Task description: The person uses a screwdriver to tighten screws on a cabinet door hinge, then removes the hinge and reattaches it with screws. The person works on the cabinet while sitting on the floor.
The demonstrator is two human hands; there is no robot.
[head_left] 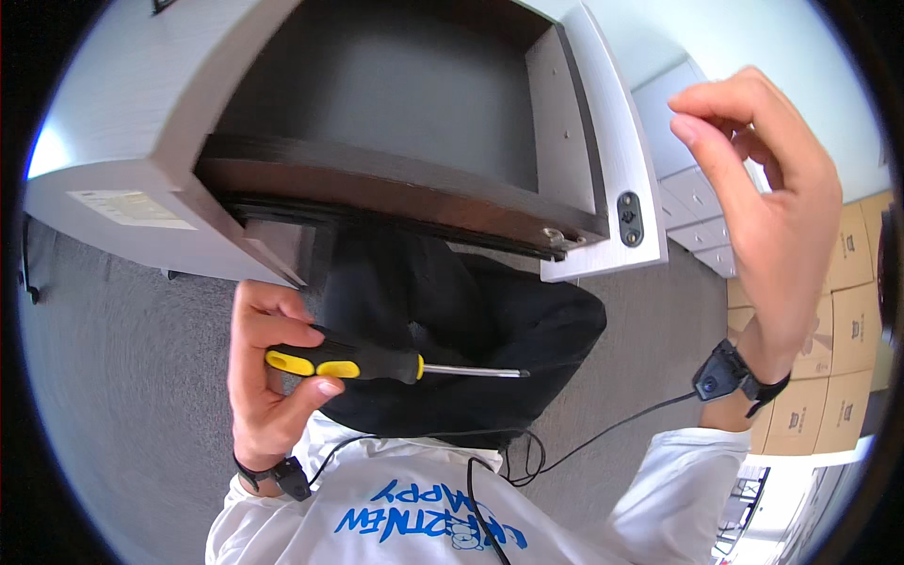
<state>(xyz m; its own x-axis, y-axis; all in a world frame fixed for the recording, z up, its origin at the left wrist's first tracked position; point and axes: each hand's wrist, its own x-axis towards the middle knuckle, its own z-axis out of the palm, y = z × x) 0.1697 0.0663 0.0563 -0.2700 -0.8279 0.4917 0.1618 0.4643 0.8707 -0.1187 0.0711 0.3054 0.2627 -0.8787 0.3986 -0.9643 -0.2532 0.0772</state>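
Observation:
My left hand [268, 363] is closed around the black and yellow handle of a screwdriver [391, 363]. Its metal shaft points to the right, above my lap. My right hand [767, 155] is raised at the right, beyond the drawer front, with thumb and index fingertips drawn together. Whatever may be between those fingertips is too small to make out. Before me a dark drawer [377, 179] is pulled out of a pale cabinet [122, 104]. On the inner face of its light front panel [612, 132] sits a small black fitting [630, 219], close to a metal piece [563, 237] on the drawer's side.
Cardboard boxes [829, 330] are stacked at the right, near a light drawer unit [692, 202]. Black cables [612, 433] run from devices strapped to both wrists across my shirt. My black-trousered legs [471, 330] are under the drawer, above grey carpet [132, 358].

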